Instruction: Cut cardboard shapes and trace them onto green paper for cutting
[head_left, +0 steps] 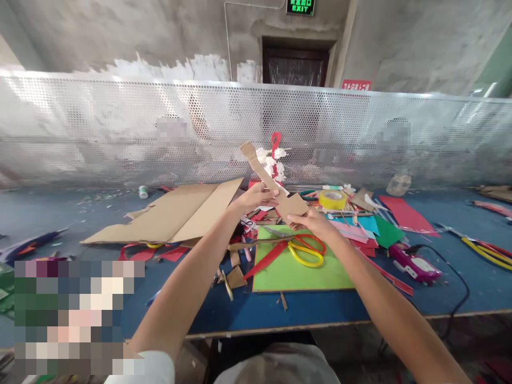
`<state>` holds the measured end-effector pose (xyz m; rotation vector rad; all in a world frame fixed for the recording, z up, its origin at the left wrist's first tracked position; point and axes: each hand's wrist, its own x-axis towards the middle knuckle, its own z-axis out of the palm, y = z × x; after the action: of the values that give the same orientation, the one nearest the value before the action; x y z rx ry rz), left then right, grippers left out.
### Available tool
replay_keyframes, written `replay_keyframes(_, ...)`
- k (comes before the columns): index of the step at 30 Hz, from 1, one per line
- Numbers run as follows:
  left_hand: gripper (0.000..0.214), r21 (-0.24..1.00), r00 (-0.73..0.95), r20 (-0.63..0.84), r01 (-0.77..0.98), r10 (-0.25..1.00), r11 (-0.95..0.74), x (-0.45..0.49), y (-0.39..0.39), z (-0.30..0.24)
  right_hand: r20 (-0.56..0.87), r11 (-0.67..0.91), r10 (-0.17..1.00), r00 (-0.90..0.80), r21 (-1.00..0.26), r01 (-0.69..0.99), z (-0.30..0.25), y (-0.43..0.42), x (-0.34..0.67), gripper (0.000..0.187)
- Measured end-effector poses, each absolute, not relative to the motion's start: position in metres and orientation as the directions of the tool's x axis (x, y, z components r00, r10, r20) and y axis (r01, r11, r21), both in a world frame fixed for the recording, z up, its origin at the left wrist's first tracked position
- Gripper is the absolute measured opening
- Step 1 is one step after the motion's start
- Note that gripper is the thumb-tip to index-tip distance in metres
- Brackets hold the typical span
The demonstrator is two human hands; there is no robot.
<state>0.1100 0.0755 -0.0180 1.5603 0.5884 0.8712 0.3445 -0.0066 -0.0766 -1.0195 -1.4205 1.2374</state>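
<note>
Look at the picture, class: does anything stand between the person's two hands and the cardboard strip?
Nothing visible does. The left hand and the right hand both grip the cardboard strip directly, holding it above the green sheet where the scissors lie.

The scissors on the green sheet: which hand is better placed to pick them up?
Probably the right hand: it holds the cardboard strip directly above the scissors; the left hand is farther.
</note>
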Motion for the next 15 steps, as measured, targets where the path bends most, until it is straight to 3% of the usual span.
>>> replay_keyframes(6, 0.036, 0.97, 0.636, 0.18, 0.013, 0.751, -0.243, 0.114, 0.076, -0.017, 0.204, 0.201, 0.973, -0.11, -0.979, -0.038, -0.072, -0.001, 0.348, 0.04)
replay_keyframes(15, 0.039, 0.966, 0.729, 0.161, 0.023, 0.666, -0.259, 0.11, 0.086, -0.026, 0.296, 0.327, 0.941, -0.166, -0.923, 0.204, -0.077, -0.002, 0.349, 0.036)
